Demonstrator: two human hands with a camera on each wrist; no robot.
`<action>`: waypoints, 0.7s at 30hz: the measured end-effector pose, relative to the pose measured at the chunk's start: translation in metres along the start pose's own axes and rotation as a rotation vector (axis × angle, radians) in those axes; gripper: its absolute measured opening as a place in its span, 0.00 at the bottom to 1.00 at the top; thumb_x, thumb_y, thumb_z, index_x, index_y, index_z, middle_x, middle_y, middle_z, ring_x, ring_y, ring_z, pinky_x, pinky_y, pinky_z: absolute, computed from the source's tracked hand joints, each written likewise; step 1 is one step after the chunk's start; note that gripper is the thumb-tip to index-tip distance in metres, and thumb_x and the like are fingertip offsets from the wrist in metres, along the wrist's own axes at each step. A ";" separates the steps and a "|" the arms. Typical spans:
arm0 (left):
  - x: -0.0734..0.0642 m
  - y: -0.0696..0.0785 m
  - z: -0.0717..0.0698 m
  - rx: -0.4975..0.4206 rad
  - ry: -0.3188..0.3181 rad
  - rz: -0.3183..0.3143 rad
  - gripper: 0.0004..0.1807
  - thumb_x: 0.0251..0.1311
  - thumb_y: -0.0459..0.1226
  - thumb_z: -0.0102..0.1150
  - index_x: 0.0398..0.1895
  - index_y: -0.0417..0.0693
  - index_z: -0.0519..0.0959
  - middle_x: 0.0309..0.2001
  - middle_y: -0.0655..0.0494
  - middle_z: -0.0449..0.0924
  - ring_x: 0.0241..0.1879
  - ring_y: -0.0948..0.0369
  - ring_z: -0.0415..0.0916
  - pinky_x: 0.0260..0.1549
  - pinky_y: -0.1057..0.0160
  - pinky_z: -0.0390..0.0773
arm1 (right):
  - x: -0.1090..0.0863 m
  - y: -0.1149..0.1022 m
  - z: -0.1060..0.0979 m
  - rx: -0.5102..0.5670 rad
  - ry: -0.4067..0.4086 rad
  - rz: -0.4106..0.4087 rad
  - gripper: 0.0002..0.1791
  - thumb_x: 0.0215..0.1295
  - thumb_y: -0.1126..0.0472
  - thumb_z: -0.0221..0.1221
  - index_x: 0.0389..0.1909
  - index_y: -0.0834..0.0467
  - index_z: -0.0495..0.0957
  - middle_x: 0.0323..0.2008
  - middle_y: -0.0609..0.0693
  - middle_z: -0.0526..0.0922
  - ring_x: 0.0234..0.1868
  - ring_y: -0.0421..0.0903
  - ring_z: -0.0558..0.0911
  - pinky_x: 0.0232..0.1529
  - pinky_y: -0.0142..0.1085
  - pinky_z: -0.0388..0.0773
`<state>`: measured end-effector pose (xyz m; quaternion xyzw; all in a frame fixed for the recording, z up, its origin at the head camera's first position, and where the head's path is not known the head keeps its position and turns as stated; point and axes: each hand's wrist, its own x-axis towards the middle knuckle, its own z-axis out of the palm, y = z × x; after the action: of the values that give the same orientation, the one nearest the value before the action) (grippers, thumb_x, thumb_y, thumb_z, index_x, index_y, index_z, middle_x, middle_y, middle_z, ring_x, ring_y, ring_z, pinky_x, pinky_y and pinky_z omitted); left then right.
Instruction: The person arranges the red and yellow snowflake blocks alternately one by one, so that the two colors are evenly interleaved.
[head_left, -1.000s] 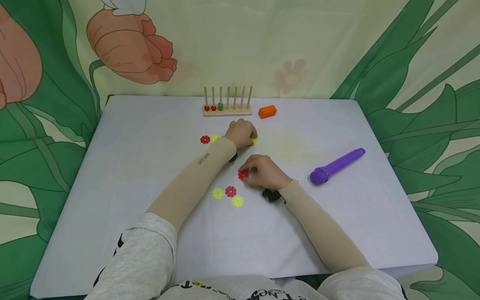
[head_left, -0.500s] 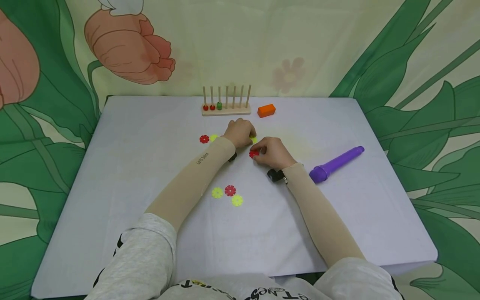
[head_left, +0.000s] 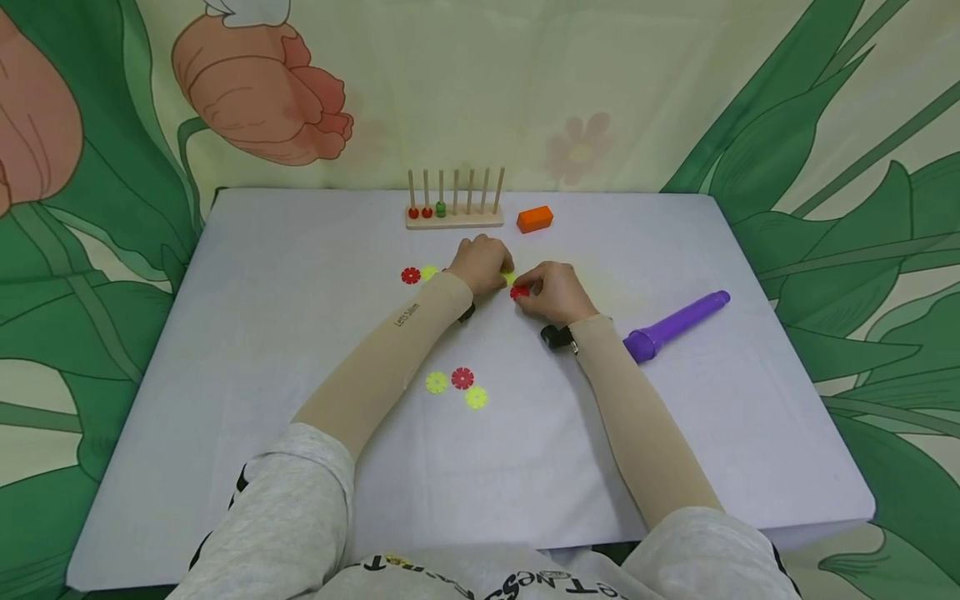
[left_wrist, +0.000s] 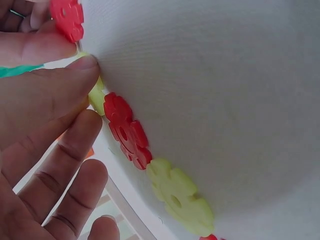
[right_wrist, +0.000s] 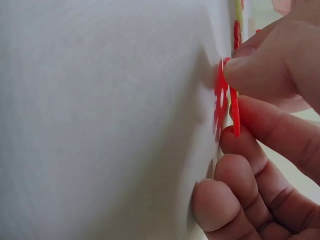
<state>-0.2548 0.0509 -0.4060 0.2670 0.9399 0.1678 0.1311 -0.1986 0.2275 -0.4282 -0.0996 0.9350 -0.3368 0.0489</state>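
My left hand (head_left: 482, 265) pinches a yellow flower-shaped plastic disc (left_wrist: 97, 99) between thumb and forefinger at the right end of a row. In the left wrist view a red disc (left_wrist: 126, 131) and another yellow disc (left_wrist: 180, 195) run on from it edge to edge, part of a red one showing below. The left forearm hides much of this row in the head view; its far-left red disc (head_left: 410, 275) is visible. With thumb and fingertips, my right hand (head_left: 557, 292) holds a notched red disc (right_wrist: 235, 112) close beside the left hand's yellow disc, low over the cloth.
Two yellow discs and a red disc (head_left: 462, 378) lie loose nearer the body. Behind the hands stand a wooden peg rack (head_left: 468, 221) with red and green beads and an orange block (head_left: 535, 219). A purple toy microphone (head_left: 678, 325) lies right of the right forearm.
My right hand has carried the red disc forward and slightly right, up to the yellow disc in the left hand. The left hand has stayed in place.
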 end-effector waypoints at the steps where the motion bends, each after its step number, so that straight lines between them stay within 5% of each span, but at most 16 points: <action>1: 0.000 0.000 0.000 0.000 0.001 0.001 0.16 0.66 0.37 0.69 0.56 0.50 0.87 0.55 0.55 0.87 0.58 0.52 0.75 0.63 0.46 0.70 | 0.000 0.000 0.000 -0.001 0.007 0.003 0.12 0.57 0.64 0.70 0.43 0.58 0.91 0.38 0.56 0.86 0.35 0.50 0.77 0.34 0.35 0.72; 12: 0.002 -0.001 0.001 0.003 0.015 0.007 0.15 0.64 0.37 0.70 0.54 0.50 0.88 0.54 0.55 0.87 0.57 0.52 0.75 0.62 0.45 0.70 | 0.008 0.002 -0.004 -0.028 0.044 0.072 0.14 0.60 0.63 0.68 0.47 0.61 0.89 0.44 0.60 0.87 0.41 0.52 0.78 0.40 0.35 0.73; 21: 0.001 0.000 0.000 0.028 0.003 0.004 0.14 0.65 0.38 0.69 0.53 0.51 0.88 0.54 0.55 0.87 0.57 0.52 0.75 0.62 0.45 0.69 | 0.012 0.001 -0.004 -0.003 0.067 0.104 0.16 0.60 0.65 0.69 0.49 0.61 0.89 0.45 0.59 0.88 0.38 0.50 0.79 0.36 0.33 0.72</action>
<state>-0.2556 0.0521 -0.4063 0.2705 0.9417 0.1555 0.1258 -0.2111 0.2279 -0.4259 -0.0397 0.9405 -0.3356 0.0347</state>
